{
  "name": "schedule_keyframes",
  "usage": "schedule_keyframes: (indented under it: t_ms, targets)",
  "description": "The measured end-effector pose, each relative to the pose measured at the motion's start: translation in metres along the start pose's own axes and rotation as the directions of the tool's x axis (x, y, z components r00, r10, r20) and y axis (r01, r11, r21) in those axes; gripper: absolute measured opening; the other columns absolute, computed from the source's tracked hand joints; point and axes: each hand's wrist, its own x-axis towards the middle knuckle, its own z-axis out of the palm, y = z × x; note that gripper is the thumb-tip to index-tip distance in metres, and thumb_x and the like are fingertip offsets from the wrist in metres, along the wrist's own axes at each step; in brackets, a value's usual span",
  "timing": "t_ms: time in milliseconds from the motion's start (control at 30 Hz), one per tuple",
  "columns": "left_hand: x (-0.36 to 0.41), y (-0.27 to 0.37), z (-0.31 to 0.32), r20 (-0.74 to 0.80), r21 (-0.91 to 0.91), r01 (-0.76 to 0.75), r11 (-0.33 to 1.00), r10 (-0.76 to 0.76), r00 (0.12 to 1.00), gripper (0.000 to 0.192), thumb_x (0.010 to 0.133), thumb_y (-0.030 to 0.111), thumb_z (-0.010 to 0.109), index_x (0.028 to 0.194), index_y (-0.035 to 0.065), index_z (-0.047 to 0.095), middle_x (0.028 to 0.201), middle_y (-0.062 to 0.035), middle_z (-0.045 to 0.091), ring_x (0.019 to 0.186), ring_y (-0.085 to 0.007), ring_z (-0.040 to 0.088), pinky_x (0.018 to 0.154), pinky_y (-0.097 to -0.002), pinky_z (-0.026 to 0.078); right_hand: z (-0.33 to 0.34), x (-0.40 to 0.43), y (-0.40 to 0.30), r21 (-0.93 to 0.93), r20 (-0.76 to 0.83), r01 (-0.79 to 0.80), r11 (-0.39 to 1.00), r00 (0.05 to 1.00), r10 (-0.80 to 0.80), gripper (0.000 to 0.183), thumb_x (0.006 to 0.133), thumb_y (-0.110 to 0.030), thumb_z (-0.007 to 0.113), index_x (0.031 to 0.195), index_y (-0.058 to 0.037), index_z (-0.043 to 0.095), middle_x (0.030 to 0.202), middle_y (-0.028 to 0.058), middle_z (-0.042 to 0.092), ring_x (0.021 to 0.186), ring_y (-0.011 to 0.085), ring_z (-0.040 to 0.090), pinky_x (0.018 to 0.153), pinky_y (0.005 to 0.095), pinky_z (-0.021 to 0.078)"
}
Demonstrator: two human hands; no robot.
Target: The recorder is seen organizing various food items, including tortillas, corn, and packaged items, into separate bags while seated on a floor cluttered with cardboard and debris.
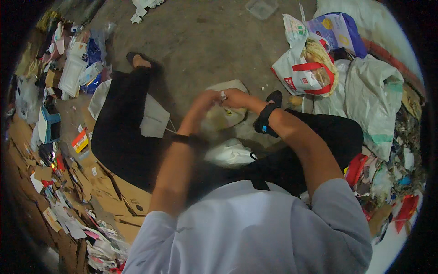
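Observation:
My left hand (208,98) and my right hand (236,97) meet in front of me, over a cream-coloured bag (234,116) on the floor. A small white piece (223,95) shows between the fingertips. My right fingers close around it, while motion blurs the left hand and hides its grip. Nearer my body, a white plastic bag (231,153) lies between my legs. A white, flat printed item with a thin cord (154,118) is beside my left leg, near the left forearm.
Packed shopping bags, one white with red handles (291,73) and one purple-and-white (342,32), stand at right beside woven sacks (373,99). Flattened cardboard (102,191) and mixed plastic waste (77,65) line the left. A clear plastic container (261,7) lies on the floor ahead.

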Motion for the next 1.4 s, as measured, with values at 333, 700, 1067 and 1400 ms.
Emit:
schedule_keyframes:
  t_ms: [333,700,1067,1400]
  targets:
    - [0.007,-0.009,-0.011,-0.174,0.075,-0.067,0.995,0.079,0.982,0.013,0.067,0.024,0.058,0.069,0.0112,0.055,0.063,0.0019,0.05,0.057,-0.0084,0.041,0.049,-0.022,0.029,-0.003,0.003,0.006,0.481,-0.019,-0.013,0.876,0.999,0.025,0.022,0.074,-0.021,0.054,0.082,-0.0007,0.057,0.065,0.0061,0.056,0.061,0.0145,0.053,0.055,0.0282,0.0424]
    - [0.016,-0.011,-0.008,-0.177,0.28,-0.162,0.946,0.217,0.96,0.013,0.07,0.021,0.054,0.07,0.008,0.056,0.063,0.0008,0.05,0.055,-0.0094,0.039,0.05,-0.0222,0.031,0.025,0.046,0.025,-0.326,-0.316,-0.083,0.942,0.948,-0.026,0.017,0.064,-0.016,0.055,0.072,-0.001,0.058,0.07,0.0189,0.055,0.063,0.0317,0.053,0.059,0.0378,0.0417]
    - [0.01,-0.013,-0.01,0.115,0.249,-0.308,0.918,0.287,0.951,0.025,0.074,0.005,0.049,0.099,0.0043,0.052,0.094,-0.0047,0.054,0.075,-0.0136,0.048,0.061,-0.0255,0.038,-0.004,0.018,-0.005,-0.144,-0.188,-0.083,0.986,0.981,0.055,0.025,0.069,-0.027,0.058,0.081,-0.005,0.061,0.081,0.0125,0.06,0.068,0.0302,0.056,0.062,0.036,0.0434]
    - [0.035,-0.051,-0.034,-0.211,0.184,-0.234,0.955,0.271,0.939,0.019,0.076,0.004,0.049,0.095,0.005,0.051,0.077,-0.0043,0.052,0.059,-0.0118,0.045,0.052,-0.025,0.039,0.0,0.028,0.018,-0.013,0.054,-0.226,0.974,0.973,0.226,0.02,0.073,-0.02,0.052,0.076,-0.0016,0.06,0.066,0.012,0.057,0.05,0.0198,0.053,0.043,0.0329,0.0406]
